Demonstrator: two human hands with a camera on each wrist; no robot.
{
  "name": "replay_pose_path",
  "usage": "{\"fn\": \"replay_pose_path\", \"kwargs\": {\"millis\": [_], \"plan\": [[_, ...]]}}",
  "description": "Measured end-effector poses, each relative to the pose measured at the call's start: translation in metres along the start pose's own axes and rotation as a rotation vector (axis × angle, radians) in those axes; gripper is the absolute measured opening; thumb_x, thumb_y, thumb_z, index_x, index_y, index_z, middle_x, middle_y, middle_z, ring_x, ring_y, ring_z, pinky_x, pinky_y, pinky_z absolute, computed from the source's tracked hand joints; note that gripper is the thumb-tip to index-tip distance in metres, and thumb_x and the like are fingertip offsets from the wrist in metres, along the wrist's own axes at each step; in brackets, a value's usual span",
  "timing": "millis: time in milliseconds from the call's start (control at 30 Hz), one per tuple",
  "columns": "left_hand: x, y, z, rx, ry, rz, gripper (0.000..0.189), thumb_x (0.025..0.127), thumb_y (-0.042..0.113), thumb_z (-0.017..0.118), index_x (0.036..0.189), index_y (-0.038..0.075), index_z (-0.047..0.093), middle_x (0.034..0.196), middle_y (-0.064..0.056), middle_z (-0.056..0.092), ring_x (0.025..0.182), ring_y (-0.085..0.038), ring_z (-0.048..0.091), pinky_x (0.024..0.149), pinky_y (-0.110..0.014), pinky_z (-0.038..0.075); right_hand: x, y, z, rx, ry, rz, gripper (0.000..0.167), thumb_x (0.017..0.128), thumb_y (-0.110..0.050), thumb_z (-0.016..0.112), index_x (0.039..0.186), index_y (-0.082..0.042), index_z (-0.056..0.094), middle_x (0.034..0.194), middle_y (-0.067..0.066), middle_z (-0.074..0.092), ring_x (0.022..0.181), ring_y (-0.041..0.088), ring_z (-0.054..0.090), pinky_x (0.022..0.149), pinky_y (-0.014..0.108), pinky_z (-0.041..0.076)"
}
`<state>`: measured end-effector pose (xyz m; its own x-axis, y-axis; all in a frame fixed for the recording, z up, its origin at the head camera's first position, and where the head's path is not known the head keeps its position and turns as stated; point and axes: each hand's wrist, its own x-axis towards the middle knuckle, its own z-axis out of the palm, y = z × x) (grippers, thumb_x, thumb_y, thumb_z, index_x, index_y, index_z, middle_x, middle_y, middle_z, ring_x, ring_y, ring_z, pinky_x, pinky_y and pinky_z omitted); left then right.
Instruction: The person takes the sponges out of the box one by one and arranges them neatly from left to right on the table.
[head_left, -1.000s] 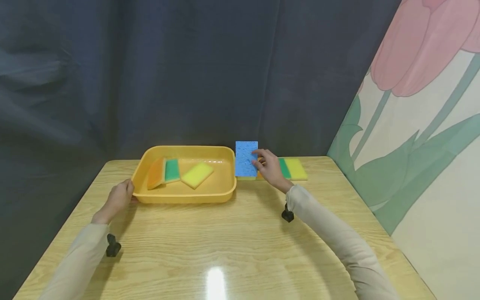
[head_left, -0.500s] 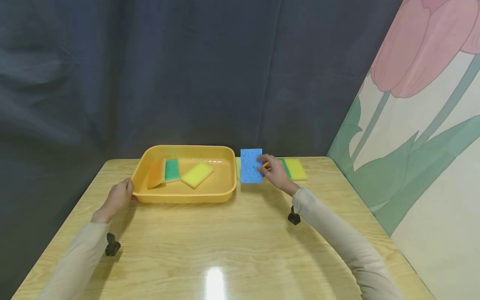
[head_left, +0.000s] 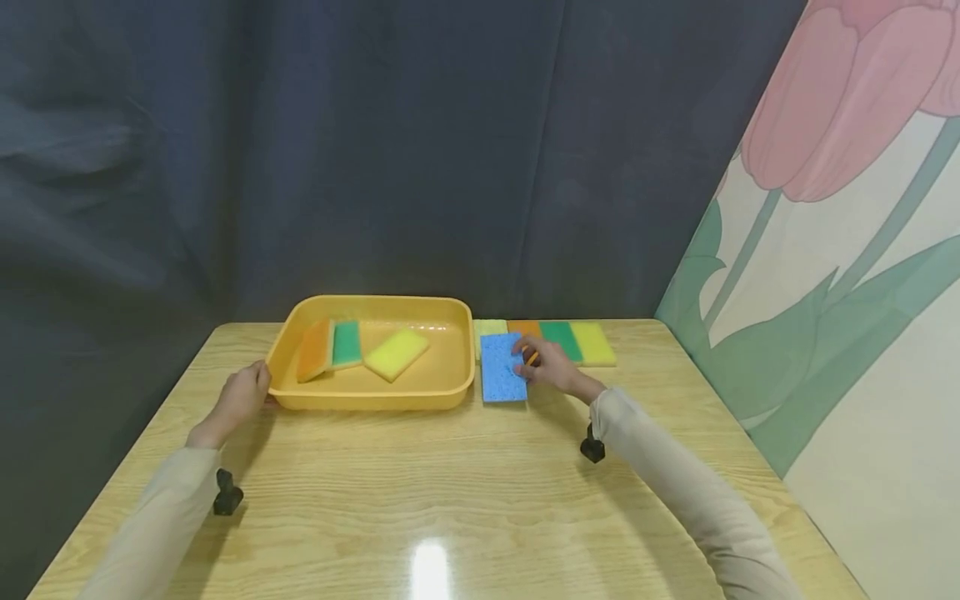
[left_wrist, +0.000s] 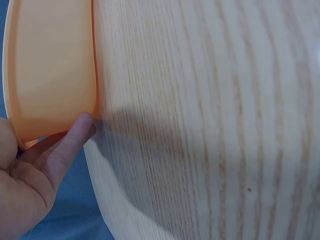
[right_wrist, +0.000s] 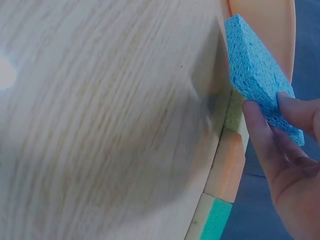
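My right hand (head_left: 551, 364) pinches a flat blue sponge (head_left: 501, 371) by its right edge. In the right wrist view the blue sponge (right_wrist: 257, 65) is held above the tabletop between thumb and fingers. At the left end of a yellow plastic basin (head_left: 375, 400), my left hand (head_left: 238, 400) grips the rim. The left wrist view has its thumb at the basin's rim (left_wrist: 9, 75) and fingers against the outer wall. Inside the basin lie an orange sponge (head_left: 314, 350), leaning, a green one (head_left: 347, 343) and a yellow one (head_left: 396, 354).
Right of the basin, a row of sponges runs along the table's back edge: pale yellow (head_left: 490, 327), orange (head_left: 523, 327), green (head_left: 560, 337) and yellow (head_left: 594, 344). A dark curtain (head_left: 405, 167) hangs behind the wooden table (head_left: 420, 475). A wall with painted tulips (head_left: 847, 250) stands at right.
My right hand has drawn the blue sponge slightly right, then down toward me, uncovering more of the sponge row. The left hand keeps its grip on the basin.
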<state>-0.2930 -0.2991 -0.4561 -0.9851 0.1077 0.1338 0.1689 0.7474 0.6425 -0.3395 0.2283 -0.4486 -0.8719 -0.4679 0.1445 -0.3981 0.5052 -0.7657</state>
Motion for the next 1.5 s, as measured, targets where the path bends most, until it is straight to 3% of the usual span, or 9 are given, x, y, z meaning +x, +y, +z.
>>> {"fn": "replay_pose_path", "kwargs": {"millis": [333, 633, 1067, 1500], "plan": [[0.001, 0.000, 0.001, 0.040, 0.029, 0.014, 0.040, 0.107, 0.011, 0.021, 0.091, -0.010, 0.051, 0.081, -0.027, 0.062, 0.075, -0.041, 0.069, 0.062, -0.045, 0.060, -0.004, 0.005, 0.003, -0.020, -0.085, -0.025, 0.025, 0.093, 0.000, 0.067, 0.115, 0.005, 0.055, 0.091, 0.020, 0.060, 0.070, 0.037, 0.067, 0.065, 0.046, 0.061], [0.002, 0.000, -0.001, 0.084, 0.048, 0.033, 0.037, 0.107, 0.009, 0.023, 0.083, -0.005, 0.048, 0.069, -0.017, 0.056, 0.074, -0.042, 0.067, 0.062, -0.049, 0.057, -0.003, 0.004, 0.005, 0.055, -0.160, 0.036, 0.026, 0.094, -0.004, 0.067, 0.116, 0.003, 0.055, 0.094, 0.021, 0.060, 0.072, 0.032, 0.067, 0.066, 0.048, 0.061], [0.002, -0.001, 0.000, 0.110, 0.063, 0.031, 0.035, 0.107, 0.009, 0.025, 0.083, -0.003, 0.047, 0.067, -0.013, 0.052, 0.075, -0.038, 0.065, 0.060, -0.047, 0.055, -0.006, 0.007, 0.014, 0.045, -0.214, 0.095, 0.024, 0.095, -0.007, 0.066, 0.116, 0.000, 0.055, 0.090, 0.016, 0.060, 0.068, 0.035, 0.063, 0.059, 0.043, 0.058], [-0.001, -0.002, -0.001, 0.094, 0.054, 0.020, 0.034, 0.106, 0.007, 0.025, 0.092, -0.010, 0.051, 0.081, -0.027, 0.061, 0.080, -0.043, 0.067, 0.067, -0.051, 0.059, -0.008, 0.012, 0.017, 0.016, -0.237, 0.115, 0.025, 0.096, -0.010, 0.066, 0.116, 0.000, 0.055, 0.085, 0.013, 0.061, 0.062, 0.024, 0.059, 0.053, 0.035, 0.055]]}}
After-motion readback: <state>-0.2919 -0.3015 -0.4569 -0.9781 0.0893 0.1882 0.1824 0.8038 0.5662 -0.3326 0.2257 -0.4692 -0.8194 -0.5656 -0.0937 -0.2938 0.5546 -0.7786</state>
